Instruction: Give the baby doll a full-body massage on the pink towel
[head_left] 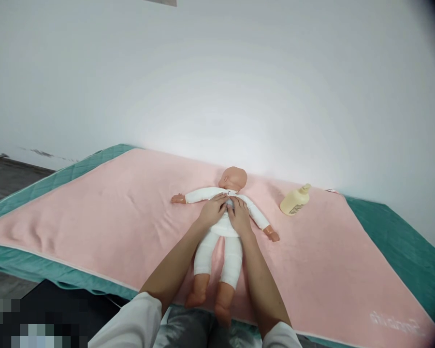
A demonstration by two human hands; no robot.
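Note:
A baby doll (223, 227) with a white cloth body lies stretched out on a pink blanket, its bare head turned to the left and its arms spread wide. My left hand (213, 210) rests flat on the upper part of its trunk, left of the middle, fingers pointing toward the neck. Beside it, my right hand (239, 215) lies flat on the right half of the trunk. The fingertips of both hands come close together just below the doll's neck. Part of the trunk is hidden under my hands.
The pink blanket (105, 212) covers a green quilted bed surface (395, 232). Right of the doll, a pale yellow pump bottle (295, 200) stands tilted on the blanket. A white wall (210, 87) rises directly behind the bed. Something black (65, 309) is at the lower left.

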